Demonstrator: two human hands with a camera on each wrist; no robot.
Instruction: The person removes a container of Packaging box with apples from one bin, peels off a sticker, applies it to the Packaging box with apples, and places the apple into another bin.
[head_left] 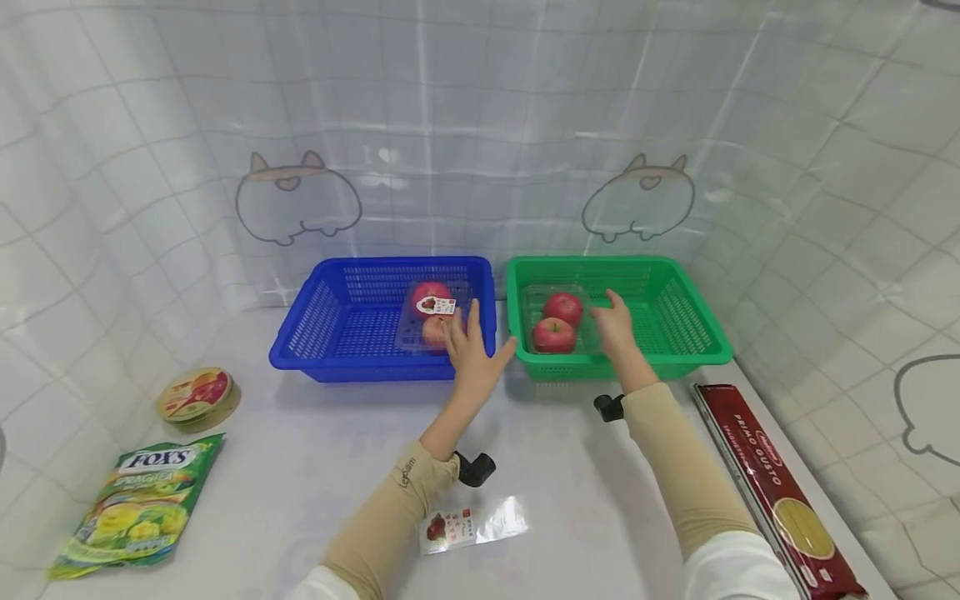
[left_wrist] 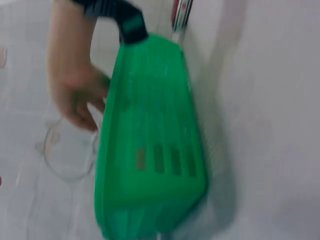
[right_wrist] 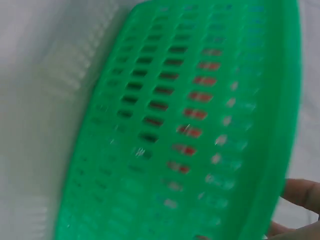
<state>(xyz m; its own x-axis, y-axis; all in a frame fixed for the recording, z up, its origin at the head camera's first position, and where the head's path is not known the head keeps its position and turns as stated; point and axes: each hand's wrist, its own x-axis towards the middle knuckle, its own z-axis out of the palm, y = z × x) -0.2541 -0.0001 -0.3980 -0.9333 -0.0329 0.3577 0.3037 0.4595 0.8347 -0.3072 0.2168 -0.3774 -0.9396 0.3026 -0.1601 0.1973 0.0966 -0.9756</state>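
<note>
In the head view, my left hand (head_left: 474, 358) is over the right front rim of the blue basket (head_left: 300, 358), fingers spread. Under its fingertips, a clear plastic box (head_left: 409, 333) in that basket holds two apples and bears a strawberry label (head_left: 436, 305). My right hand (head_left: 617, 332) reaches over the green basket (head_left: 693, 333), also seen in the left wrist view, with nothing visibly gripped. Left of it, two red apples (head_left: 555, 335) sit in a second clear box (head_left: 535, 296). Some fingers (right_wrist: 302, 192) show beside the green rim in the right wrist view.
A flat label strip (head_left: 472, 527) with a strawberry print lies in front. On the left are a round tin (head_left: 197, 396) and a green FOX'S candy bag (head_left: 142, 504). A red spaghetti pack (head_left: 776, 487) lies at right. A patterned curtain (head_left: 472, 167) hangs behind.
</note>
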